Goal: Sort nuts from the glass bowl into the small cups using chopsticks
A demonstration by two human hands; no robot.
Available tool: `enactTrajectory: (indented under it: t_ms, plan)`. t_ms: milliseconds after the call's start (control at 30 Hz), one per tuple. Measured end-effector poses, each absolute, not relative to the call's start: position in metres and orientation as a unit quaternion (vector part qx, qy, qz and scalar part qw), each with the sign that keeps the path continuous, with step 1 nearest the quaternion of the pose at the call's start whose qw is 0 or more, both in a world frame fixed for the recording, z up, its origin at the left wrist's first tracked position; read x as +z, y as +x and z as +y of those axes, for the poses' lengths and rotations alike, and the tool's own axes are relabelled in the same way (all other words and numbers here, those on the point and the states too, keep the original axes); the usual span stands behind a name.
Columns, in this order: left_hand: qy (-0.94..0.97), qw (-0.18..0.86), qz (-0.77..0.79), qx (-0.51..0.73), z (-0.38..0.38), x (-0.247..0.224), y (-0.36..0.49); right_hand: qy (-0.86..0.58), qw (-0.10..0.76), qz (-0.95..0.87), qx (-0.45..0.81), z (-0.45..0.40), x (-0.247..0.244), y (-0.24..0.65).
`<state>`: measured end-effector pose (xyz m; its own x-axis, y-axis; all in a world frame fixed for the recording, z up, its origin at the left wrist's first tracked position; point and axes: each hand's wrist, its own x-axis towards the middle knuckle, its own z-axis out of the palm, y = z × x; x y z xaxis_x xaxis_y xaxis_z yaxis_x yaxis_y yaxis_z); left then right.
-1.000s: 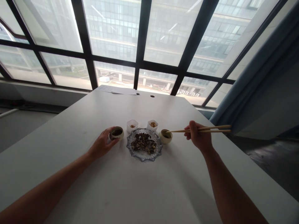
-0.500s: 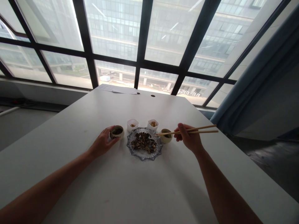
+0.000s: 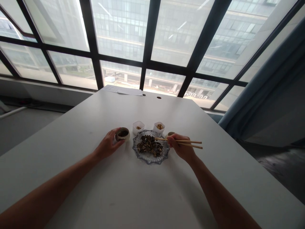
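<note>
My left hand (image 3: 108,144) is wrapped round the side of a small round cup (image 3: 123,135) with dark contents, standing on the table. With my right hand (image 3: 182,148) I grip a pair of wooden chopsticks (image 3: 189,143). Their tips reach over a scalloped glass plate (image 3: 152,161) and touch the pile of dark striped seeds (image 3: 150,145), which look like sunflower seeds. Whether the tips pinch a seed is too small to tell. A second round cup (image 3: 171,134) is mostly hidden behind my right hand.
Behind the plate stand two small white cups, the left one (image 3: 138,125) and the right one (image 3: 159,127), each with small light brown pieces inside. Papers (image 3: 128,91) lie at the far edge of the white table (image 3: 119,108). A blue curtain (image 3: 257,76) hangs at right.
My right hand has moved left with the chopsticks, bringing their tips further in over the seeds and covering much of the right-hand cup. The left hand stays on its cup. The view has shifted slightly.
</note>
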<state>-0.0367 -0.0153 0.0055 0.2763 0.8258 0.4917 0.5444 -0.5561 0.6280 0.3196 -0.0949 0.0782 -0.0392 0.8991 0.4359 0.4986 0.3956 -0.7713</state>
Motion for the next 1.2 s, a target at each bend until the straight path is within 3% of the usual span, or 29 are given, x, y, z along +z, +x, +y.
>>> enactTrajectory:
  t_ms: [400, 633, 1000, 1200]
  plan:
    - [0.754, 0.195, 0.482, 0.401, -0.012, 0.003, -0.034, -0.561, 0.57, -0.549, 0.243, -0.089, 0.074, 0.315]
    - [0.76, 0.193, 0.458, 0.42, -0.016, 0.008, -0.034, -0.577, 0.571, -0.526, 0.253, -0.087, 0.073, 0.316]
    - [0.772, 0.175, 0.386, 0.473, -0.023, 0.014, -0.029, -0.534, 0.668, -0.436, 0.28, -0.078, 0.072, 0.319]
    - [0.771, 0.192, 0.384, 0.47, -0.024, 0.015, -0.027, -0.493, 0.669, -0.459, 0.315, -0.069, 0.094, 0.266]
